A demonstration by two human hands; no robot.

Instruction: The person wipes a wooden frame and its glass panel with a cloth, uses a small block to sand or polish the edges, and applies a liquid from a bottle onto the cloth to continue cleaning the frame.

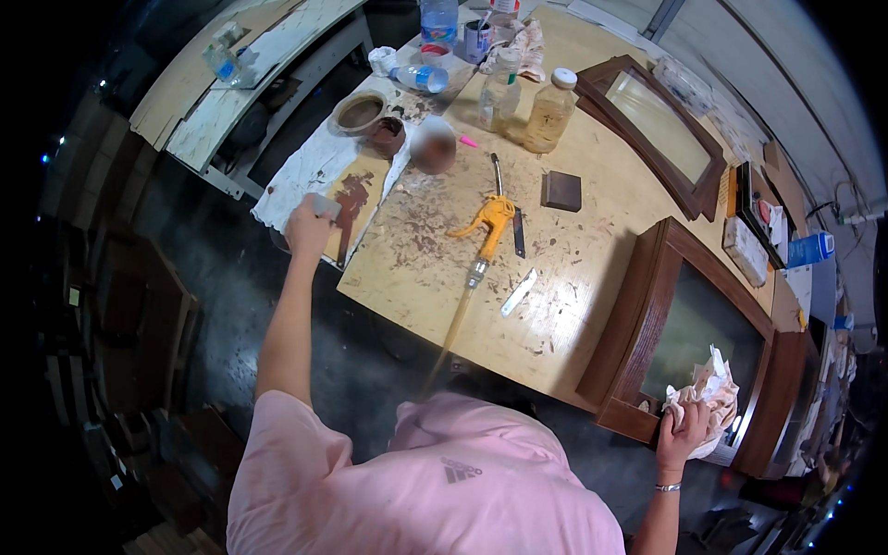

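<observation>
Head view, left hand: your left hand (308, 225) pinches a pale block (325, 205) at the worktop's (573, 268) left side.
Brown smear (350, 208): just right of that hand, the nearer one; long axis near to far.
Right hand: your right hand (684, 430) clutches a crumpled rag (710, 393) at the wooden frame (634, 324), near right.

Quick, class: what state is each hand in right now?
Left hand: closed, holding a small pale piece.
Right hand: closed, holding a crumpled stained rag.
</observation>
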